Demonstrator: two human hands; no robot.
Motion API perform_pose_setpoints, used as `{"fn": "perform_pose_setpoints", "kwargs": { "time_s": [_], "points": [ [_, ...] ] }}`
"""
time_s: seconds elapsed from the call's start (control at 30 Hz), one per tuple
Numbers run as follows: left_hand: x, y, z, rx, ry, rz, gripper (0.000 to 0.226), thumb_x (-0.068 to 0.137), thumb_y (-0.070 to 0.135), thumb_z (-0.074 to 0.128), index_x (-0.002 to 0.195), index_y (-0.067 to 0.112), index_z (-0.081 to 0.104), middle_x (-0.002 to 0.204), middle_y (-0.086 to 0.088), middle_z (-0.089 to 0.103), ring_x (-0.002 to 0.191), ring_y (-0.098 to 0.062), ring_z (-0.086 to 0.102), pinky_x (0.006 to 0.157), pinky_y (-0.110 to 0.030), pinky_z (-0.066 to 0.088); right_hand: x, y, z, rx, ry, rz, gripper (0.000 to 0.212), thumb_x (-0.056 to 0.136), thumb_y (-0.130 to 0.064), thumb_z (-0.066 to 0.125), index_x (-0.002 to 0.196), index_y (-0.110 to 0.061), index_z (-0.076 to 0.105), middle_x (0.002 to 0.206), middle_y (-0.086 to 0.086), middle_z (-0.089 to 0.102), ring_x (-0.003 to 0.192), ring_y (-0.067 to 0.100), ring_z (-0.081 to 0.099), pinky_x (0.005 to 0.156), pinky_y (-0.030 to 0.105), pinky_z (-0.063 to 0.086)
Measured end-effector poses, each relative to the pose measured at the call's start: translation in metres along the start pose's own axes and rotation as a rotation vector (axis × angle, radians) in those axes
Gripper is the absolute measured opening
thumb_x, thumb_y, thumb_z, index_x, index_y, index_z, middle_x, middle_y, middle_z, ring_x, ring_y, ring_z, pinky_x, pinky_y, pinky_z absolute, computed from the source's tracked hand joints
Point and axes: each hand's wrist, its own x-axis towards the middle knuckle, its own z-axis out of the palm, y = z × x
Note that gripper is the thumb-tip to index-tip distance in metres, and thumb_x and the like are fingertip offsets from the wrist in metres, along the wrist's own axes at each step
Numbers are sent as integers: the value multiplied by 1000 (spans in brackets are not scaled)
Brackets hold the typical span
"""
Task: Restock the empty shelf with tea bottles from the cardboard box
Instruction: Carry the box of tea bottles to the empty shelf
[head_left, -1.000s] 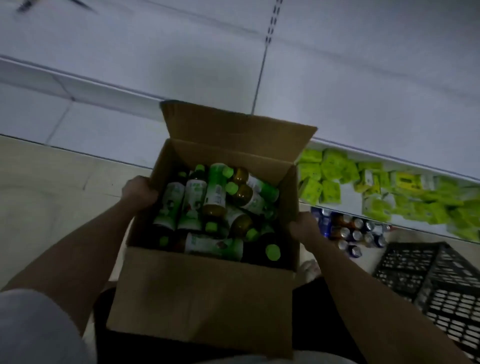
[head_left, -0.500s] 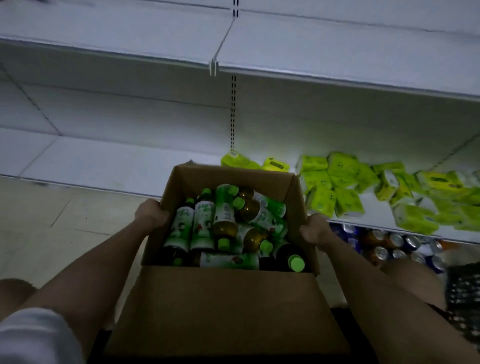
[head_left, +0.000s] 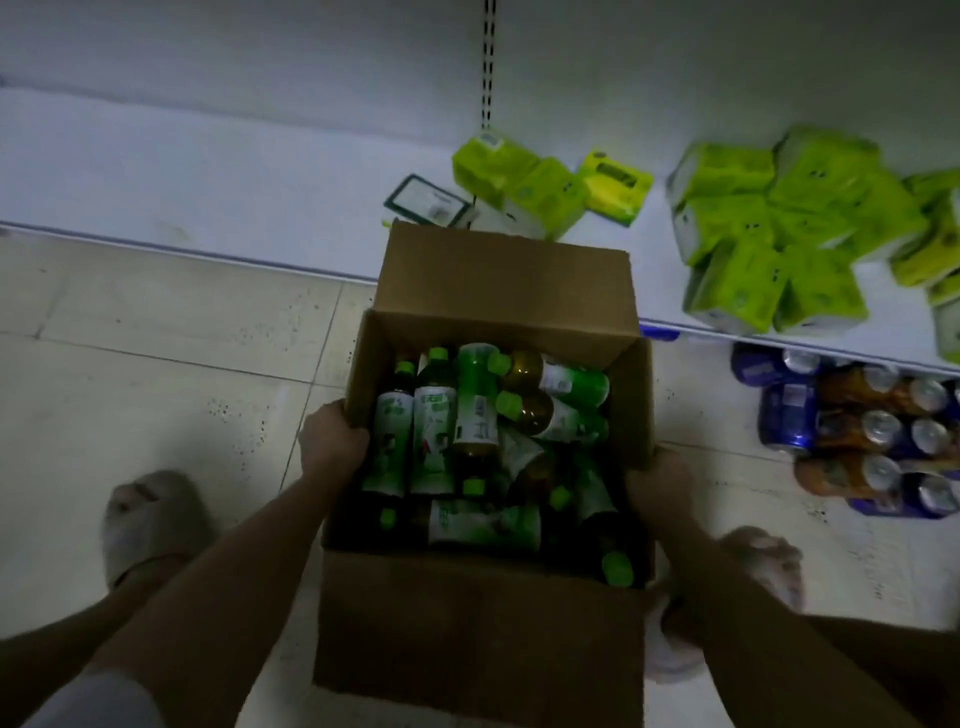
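Observation:
An open cardboard box (head_left: 478, 629) hangs in front of me above the tiled floor, its flaps up. Inside lie several tea bottles (head_left: 434, 431) with green caps and green-white labels, jumbled on their sides. My left hand (head_left: 332, 441) grips the box's left wall. On the opposite wall my right hand (head_left: 657, 488) holds the box. The white bottom shelf (head_left: 208, 176) stretches bare beyond the box to the left.
Green packs (head_left: 763, 228) lie piled on the shelf to the right, and a small white box (head_left: 428, 202) sits just behind the carton. Blue and orange cans (head_left: 857, 441) stand on the floor at right. My sandalled feet (head_left: 150, 525) flank the box.
The box has come down towards the floor with both hands still on its sides. The view has tilted down, so the upper shelves have left the frame and my feet now show.

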Motion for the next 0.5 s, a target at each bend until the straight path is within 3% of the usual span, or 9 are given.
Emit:
{"fn": "perform_pose_setpoints", "kwargs": {
  "time_s": [0.23,0.37,0.5],
  "points": [
    [23,-2,2,26,-38,54,12,88,9,58,97,4,64,87,-14,67,75,-28,64,68,-35,54,20,-18,2,2,13,-54,14,89,-9,61,94,4,65,83,20,65,77,32,64,73,45,55],
    [61,6,-1,41,13,91,3,89,14,59,87,14,61,70,2,58,62,-16,58,50,-22,41,36,-30,17,-36,76,-40,16,89,-7,60,100,3,64,89,19,67,85,34,66,75,41,55],
    [85,9,-2,56,-55,78,13,90,24,59,79,20,53,68,4,57,57,-9,55,46,-19,34,43,-32,24,-128,21,-7,23,92,-13,58,109,2,60,99,19,65,93,34,64,76,37,51]
  ]
}}
